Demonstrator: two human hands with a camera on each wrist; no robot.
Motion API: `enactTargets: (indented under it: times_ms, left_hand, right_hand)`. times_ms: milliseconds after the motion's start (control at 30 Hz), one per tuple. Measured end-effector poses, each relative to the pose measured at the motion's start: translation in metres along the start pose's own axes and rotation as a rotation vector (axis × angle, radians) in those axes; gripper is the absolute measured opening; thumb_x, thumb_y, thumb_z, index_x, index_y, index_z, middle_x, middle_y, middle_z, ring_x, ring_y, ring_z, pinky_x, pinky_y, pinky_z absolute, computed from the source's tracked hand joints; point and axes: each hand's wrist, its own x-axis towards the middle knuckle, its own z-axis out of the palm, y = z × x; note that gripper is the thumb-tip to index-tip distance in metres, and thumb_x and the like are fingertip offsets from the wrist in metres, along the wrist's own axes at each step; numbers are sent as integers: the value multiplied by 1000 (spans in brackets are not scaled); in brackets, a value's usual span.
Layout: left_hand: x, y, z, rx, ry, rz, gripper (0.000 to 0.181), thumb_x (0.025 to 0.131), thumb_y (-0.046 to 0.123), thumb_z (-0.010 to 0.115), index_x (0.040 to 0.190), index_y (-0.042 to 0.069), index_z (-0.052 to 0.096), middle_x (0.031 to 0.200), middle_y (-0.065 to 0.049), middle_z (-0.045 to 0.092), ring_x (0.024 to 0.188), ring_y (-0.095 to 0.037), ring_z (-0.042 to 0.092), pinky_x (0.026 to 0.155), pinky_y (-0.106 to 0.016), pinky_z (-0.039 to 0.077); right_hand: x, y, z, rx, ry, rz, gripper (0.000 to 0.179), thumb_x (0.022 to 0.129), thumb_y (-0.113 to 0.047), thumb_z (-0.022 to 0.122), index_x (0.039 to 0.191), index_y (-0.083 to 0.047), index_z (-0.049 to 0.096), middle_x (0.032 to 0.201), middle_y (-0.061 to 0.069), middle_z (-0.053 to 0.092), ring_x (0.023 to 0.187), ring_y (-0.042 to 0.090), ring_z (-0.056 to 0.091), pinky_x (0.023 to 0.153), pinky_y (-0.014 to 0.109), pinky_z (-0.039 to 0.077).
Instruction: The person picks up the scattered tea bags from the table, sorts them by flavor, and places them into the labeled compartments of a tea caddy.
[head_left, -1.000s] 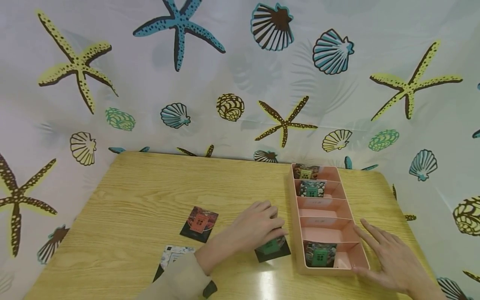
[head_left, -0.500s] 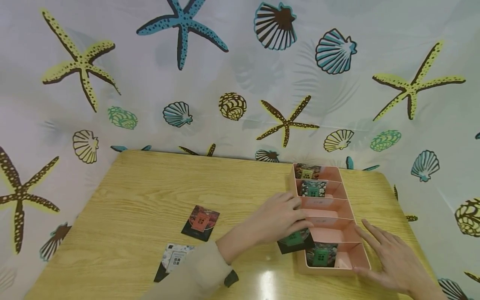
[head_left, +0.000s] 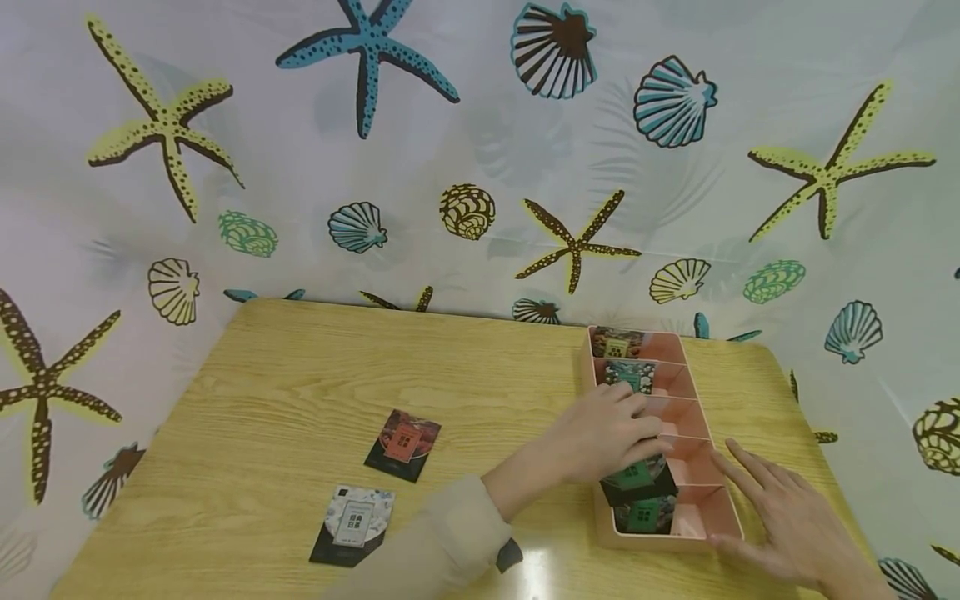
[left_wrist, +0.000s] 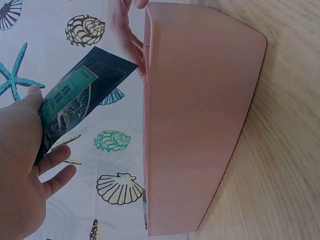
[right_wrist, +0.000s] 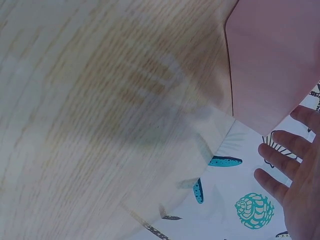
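Note:
My left hand (head_left: pixel 609 429) pinches a flat dark sachet (head_left: pixel 636 475) with a green label, between thumb and fingers. It hangs tilted over the left side of the pink divided box (head_left: pixel 667 543). In the left wrist view the sachet (left_wrist: pixel 75 95) is clear of the box wall (left_wrist: pixel 200 110). Another green-labelled sachet (head_left: pixel 643 517) sits in the nearest compartment, partly overlapped by the held one. My right hand (head_left: pixel 787 521) rests against the box's right side, thumb at the near corner, fingers straight and spread. The right wrist view shows those fingers (right_wrist: pixel 285 150) beside the box wall.
A red-labelled sachet (head_left: pixel 403 446) and a white patterned sachet (head_left: pixel 352 527) lie on the wooden table (head_left: pixel 300 375) to the left. The two farthest compartments hold a yellow-labelled sachet (head_left: pixel 617 343) and a teal-labelled sachet (head_left: pixel 630 375). A printed curtain (head_left: pixel 465 125) hangs behind.
My left hand has picked the green-labelled sachet up from the table and carried it right, over the box. The right hand keeps its place at the box.

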Motion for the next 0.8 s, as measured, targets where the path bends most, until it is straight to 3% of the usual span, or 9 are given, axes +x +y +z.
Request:
enactTargets:
  times_ms: [67, 200, 367, 467, 600, 800]
  left_hand:
    - [3, 4, 5, 1, -28, -2, 39, 113, 50, 42, 137, 34, 69, 150, 4, 63, 124, -14, 61, 99, -27, 52]
    - [8, 11, 13, 15, -52, -7, 41, 113, 50, 39, 136, 33, 68, 149, 2, 63, 140, -17, 57, 114, -33, 49]
    - [10, 19, 26, 73, -15, 14, 39, 113, 52, 39, 123, 32, 71, 117, 11, 71, 117, -10, 62, 107, -27, 49]
    - [10, 23, 34, 52, -36, 23, 37, 113, 50, 42, 122, 34, 73, 124, 11, 70, 114, -9, 61, 103, -25, 50]
    - [10, 29, 44, 10, -96, 38, 36, 114, 48, 41, 126, 36, 73, 140, 8, 67, 123, -10, 61, 104, -25, 52]
    - [11, 39, 56, -22, -144, 58, 39, 112, 55, 37, 119, 35, 70, 115, 11, 68, 113, -7, 60, 97, -21, 52]
  right_hand:
    - [1, 0, -1, 0, -4, 2, 101, 80, -69, 78, 162, -21, 43, 159, 19, 52, 132, 42, 62, 101, 62, 52]
    - [1, 0, -2, 5, -8, 4, 101, 80, -69, 77, 162, -21, 43, 159, 18, 52, 133, 42, 62, 101, 62, 52]
    - [0, 0, -1, 4, 2, 1, 101, 80, -69, 78, 161, -20, 44, 159, 18, 53, 132, 41, 63, 101, 61, 52]
    - [1, 0, 0, 4, 10, -5, 101, 80, -69, 78, 161, -20, 44, 158, 18, 53, 131, 40, 64, 100, 61, 53]
    - [1, 0, 1, 5, 16, -6, 100, 80, -69, 78, 161, -21, 44, 158, 18, 53, 130, 39, 65, 99, 61, 53]
    - [0, 1, 2, -2, 32, -9, 102, 79, -69, 79, 161, -21, 44, 157, 18, 54, 130, 40, 65, 99, 61, 53]
